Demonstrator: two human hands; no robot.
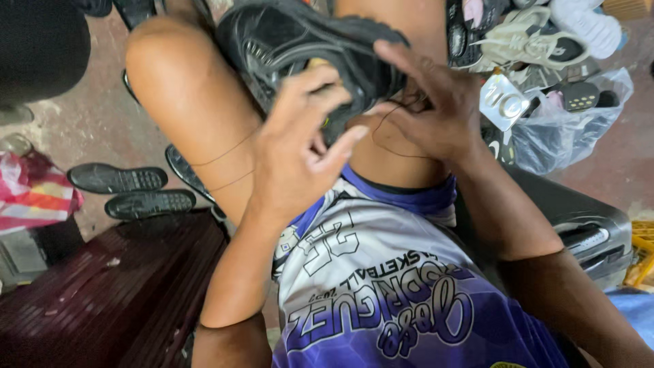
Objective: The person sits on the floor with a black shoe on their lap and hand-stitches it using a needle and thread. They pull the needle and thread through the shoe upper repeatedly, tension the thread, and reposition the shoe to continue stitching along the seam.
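Head view. A black shoe (306,48) lies across the person's bare thighs, sole side toward the knees, and everything else is placed from it. The left hand (300,150) sits just below the shoe, fingers half curled with the tips pressed against its near edge; whether it pinches a needle I cannot tell. The right hand (429,102) is at the shoe's right side, fingers spread flat over the heel end, steadying it rather than gripping. A thin dark thread (392,140) loops from under that hand, and more strands run left of the shoe across the thigh.

As I judge it, the loose loop is the main risk: slack lying on skin and under fingers could snag or knot if pulled quickly. The shoe rests only on the legs and under an open palm, so a hard tug might tip it off. Fingertips crowded at the seam could be pricked if a needle is there.

Left of the shoe and lower, two soles (133,191) lie on the floor; right of it and higher, a pile of shoes (538,41) beside a plastic bag (565,123).
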